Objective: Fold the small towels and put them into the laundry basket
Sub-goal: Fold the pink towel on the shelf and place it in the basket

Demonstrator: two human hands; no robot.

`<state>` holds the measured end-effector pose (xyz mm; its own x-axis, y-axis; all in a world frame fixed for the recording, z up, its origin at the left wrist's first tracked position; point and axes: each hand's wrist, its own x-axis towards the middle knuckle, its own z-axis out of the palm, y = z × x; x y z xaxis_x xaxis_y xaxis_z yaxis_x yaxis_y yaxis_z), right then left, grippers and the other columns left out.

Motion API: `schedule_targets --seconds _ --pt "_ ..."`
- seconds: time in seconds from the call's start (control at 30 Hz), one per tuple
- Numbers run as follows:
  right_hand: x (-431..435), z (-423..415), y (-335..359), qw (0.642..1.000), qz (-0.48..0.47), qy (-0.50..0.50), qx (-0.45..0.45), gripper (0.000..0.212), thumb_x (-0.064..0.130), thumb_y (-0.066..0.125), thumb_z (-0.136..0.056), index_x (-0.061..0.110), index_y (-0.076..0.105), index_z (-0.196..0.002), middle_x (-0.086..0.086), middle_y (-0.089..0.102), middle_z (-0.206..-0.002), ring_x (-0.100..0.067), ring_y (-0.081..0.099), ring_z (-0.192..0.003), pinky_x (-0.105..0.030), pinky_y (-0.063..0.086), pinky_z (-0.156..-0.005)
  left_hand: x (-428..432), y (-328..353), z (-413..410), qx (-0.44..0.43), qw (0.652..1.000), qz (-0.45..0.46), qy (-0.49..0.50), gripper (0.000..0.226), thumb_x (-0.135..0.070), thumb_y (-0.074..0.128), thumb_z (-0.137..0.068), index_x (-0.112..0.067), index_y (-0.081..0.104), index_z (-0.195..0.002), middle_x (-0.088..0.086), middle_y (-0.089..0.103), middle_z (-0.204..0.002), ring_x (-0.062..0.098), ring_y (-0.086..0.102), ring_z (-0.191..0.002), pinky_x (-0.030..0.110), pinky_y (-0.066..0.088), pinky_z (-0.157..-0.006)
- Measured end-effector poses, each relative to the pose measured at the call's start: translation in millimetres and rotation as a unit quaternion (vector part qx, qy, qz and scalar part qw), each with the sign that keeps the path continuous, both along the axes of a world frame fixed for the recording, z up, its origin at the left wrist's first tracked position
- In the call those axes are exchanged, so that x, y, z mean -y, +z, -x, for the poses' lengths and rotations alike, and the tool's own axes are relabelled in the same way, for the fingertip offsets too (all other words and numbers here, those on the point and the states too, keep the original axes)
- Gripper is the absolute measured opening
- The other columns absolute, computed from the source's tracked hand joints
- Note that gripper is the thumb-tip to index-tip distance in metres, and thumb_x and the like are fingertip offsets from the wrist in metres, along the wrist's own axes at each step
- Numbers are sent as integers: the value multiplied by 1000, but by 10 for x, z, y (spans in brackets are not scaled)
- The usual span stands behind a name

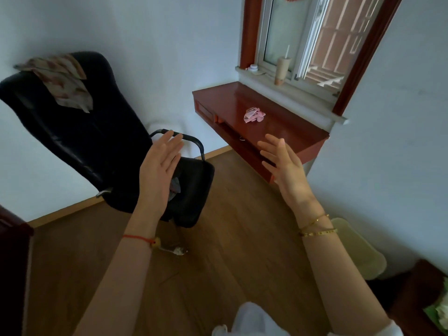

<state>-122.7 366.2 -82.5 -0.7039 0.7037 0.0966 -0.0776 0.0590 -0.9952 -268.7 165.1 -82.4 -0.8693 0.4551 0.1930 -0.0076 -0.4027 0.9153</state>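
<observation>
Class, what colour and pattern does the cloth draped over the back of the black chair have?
The cloth is beige-grey with reddish-pink blotchy shapes, seen in the head view.

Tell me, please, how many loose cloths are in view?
3: a patterned cloth on the chair back, a grey one on its seat behind the left forearm, a pink one on the red shelf.

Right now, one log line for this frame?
left hand: open, empty | right hand: open, empty | towel: draped on chair back | basket: not seen
</observation>
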Motion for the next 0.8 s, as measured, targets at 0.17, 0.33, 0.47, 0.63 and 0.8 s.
schedule_targets --seconds 0.17,0.33,0.47,0.63,0.8 --pt "-351 410 -92 1000 11 -4 1 46 51 31 -101 28 54 -134 9 63 -128 -9 58 -120 -30 46 -103 -373 -62 414 19 1000 4 -18 43 -29 37 -106 -9 49 -142 4 63 -135 14 61 -124 30 44 -110" --pt "-799 849 -236 1000 10 -12 6 46 55 34 -99 31 58 -130 15 68 -120 -6 62 -115 -25 49 -97 -856 -155 805 30 999 19 -18 39 -27 39 -105 -12 54 -137 2 66 -132 14 62 -122 28 47 -105" --pt "-1323 1189 -269 1000 12 -17 -13 48 58 35 -97 30 59 -129 15 69 -119 -5 63 -114 -27 49 -97 -1360 -157 1169 25 999 25 -29 37 -27 41 -104 -14 56 -136 2 65 -133 14 62 -123 30 44 -108" --pt "-2045 1619 -175 999 21 -35 -22 48 52 34 -100 25 58 -132 10 68 -121 -8 63 -115 -33 49 -103 -2065 -60 1619 14 999 21 -27 39 -26 37 -106 -12 54 -138 4 63 -135 16 61 -125 34 43 -111" --pt "-2583 2001 -150 999 28 -28 -12 43 47 33 -102 26 59 -129 7 67 -122 -10 61 -117 -36 47 -105 -2609 -84 1985 29 999 26 -24 41 -26 35 -106 -10 53 -139 5 63 -135 17 61 -124 37 42 -112"
